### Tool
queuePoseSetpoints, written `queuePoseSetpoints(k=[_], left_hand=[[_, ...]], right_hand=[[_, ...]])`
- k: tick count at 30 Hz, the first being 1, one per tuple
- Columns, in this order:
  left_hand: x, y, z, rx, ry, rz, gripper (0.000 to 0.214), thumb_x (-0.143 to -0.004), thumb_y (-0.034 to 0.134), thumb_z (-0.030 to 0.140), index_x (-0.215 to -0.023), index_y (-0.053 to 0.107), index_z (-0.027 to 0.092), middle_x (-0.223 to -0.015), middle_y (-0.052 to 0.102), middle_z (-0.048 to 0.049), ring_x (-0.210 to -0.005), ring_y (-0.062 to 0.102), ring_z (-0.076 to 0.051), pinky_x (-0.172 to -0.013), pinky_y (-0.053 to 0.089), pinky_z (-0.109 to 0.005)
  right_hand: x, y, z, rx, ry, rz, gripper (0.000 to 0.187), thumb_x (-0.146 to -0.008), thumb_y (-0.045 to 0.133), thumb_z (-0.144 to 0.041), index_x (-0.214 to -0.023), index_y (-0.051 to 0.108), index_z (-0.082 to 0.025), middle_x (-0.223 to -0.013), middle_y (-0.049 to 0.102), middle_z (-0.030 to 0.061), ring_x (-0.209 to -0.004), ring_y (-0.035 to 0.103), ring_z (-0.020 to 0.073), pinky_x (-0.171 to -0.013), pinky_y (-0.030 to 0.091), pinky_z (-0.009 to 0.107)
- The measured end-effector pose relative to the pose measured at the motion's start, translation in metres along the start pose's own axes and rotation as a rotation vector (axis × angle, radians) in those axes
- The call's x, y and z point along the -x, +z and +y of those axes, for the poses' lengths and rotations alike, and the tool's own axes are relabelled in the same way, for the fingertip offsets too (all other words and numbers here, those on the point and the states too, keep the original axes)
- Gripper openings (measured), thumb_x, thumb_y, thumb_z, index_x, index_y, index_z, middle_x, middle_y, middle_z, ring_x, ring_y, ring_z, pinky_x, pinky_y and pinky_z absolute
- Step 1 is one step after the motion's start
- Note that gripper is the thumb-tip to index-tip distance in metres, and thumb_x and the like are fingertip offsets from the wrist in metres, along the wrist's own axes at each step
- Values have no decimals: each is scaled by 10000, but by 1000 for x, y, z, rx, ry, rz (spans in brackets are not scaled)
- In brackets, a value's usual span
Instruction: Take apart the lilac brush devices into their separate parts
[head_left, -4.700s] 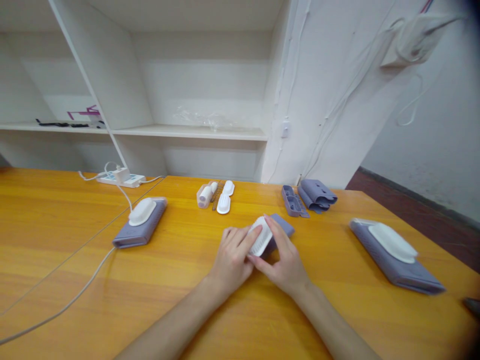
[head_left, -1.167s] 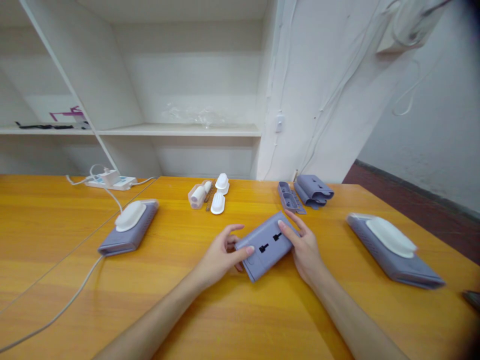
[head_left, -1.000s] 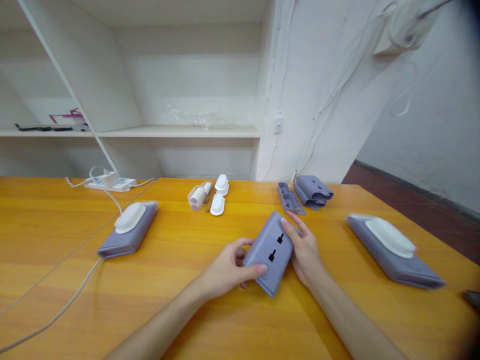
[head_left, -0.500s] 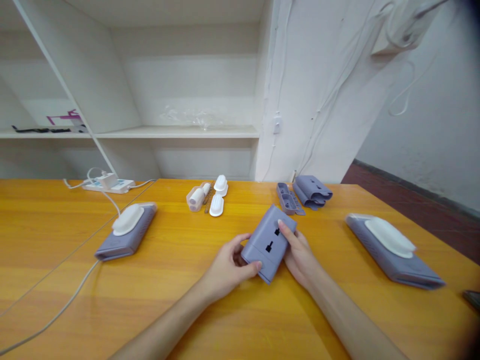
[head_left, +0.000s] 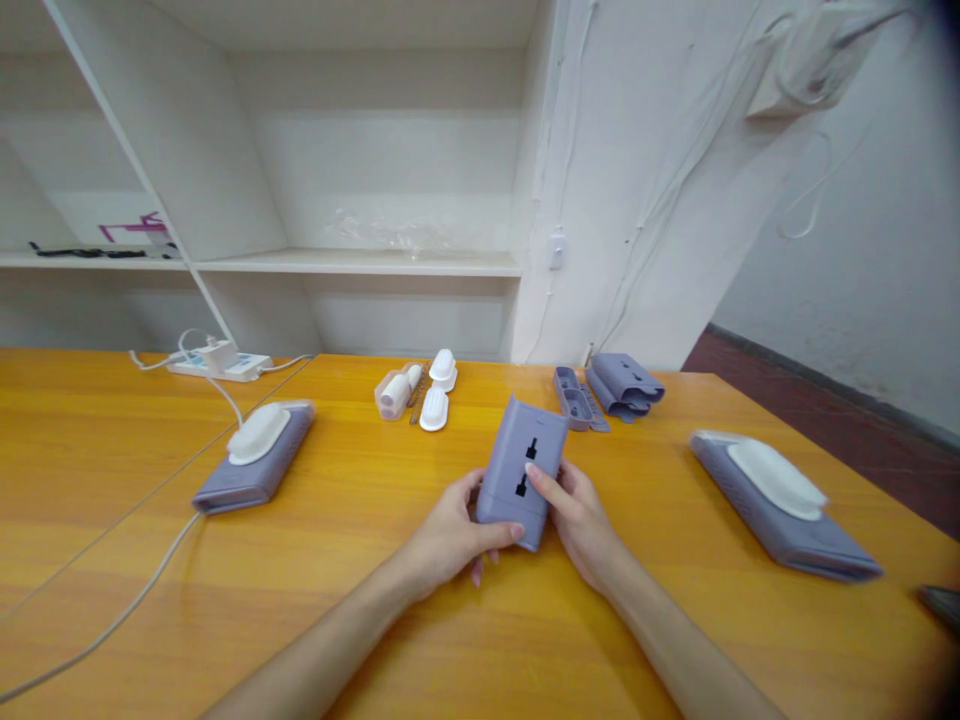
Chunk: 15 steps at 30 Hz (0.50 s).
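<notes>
A purple-grey plastic housing (head_left: 501,470) with two black keyhole-shaped slots is held up above the wooden table, its long side tilted slightly. My left hand (head_left: 459,530) grips its lower left corner, thumb across the front near the bottom edge. On the right side my right hand (head_left: 577,515) holds it too, with the thumb lying by the lower slot. The fingers behind the housing are mostly hidden. Beyond it lie a purple-grey two-cup part (head_left: 576,405) and more curved purple-grey housings (head_left: 624,382).
White oval caps (head_left: 434,410) and a clear cup with white cylinders (head_left: 395,393) lie at the back. Purple-grey units with white oval tops rest at left (head_left: 255,455) and right (head_left: 780,510). A power strip (head_left: 232,365) and cables occupy the left side.
The housing has shifted left and turned more upright in both hands. My right thumb has slid from the upper slot down toward the lower one.
</notes>
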<state>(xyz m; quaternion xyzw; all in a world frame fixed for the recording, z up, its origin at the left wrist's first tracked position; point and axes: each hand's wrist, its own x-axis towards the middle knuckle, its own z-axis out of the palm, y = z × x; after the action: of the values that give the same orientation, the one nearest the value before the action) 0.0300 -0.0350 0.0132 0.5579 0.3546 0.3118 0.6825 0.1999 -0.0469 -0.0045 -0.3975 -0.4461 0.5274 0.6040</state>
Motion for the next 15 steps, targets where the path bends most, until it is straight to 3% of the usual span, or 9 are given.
queuePoseSetpoints(k=[5, 9, 15], left_hand=[[0, -3, 3, -1, -29, -33, 630, -648, 777, 306, -1190, 491, 162, -844, 608, -29, -469, 510, -69, -311, 400, -160], [1, 2, 4, 12, -37, 60, 538, -654, 763, 280, -1125, 537, 147, -785, 606, -9, -396, 419, -29, -296, 327, -145], [-1, 5, 3, 83, 0, 87, 490, -626, 768, 236, -1062, 582, 114, -757, 615, -26, -514, 526, -82, -364, 409, -155]], right_hand=[[0, 0, -2, -12, 9, 5, 330, -824, 652, -365, -1093, 615, -177, -1103, 653, 88, -1013, 584, 243, -894, 454, 378], [-1, 1, -3, -49, 18, 22, 336, -813, 664, -368, -1085, 623, -176, -1102, 655, 88, -1016, 584, 238, -904, 447, 370], [-2, 3, -6, -84, 17, 16, 346, -798, 680, -355, -1086, 619, -173, -1102, 656, 85, -1012, 586, 232, -907, 444, 363]])
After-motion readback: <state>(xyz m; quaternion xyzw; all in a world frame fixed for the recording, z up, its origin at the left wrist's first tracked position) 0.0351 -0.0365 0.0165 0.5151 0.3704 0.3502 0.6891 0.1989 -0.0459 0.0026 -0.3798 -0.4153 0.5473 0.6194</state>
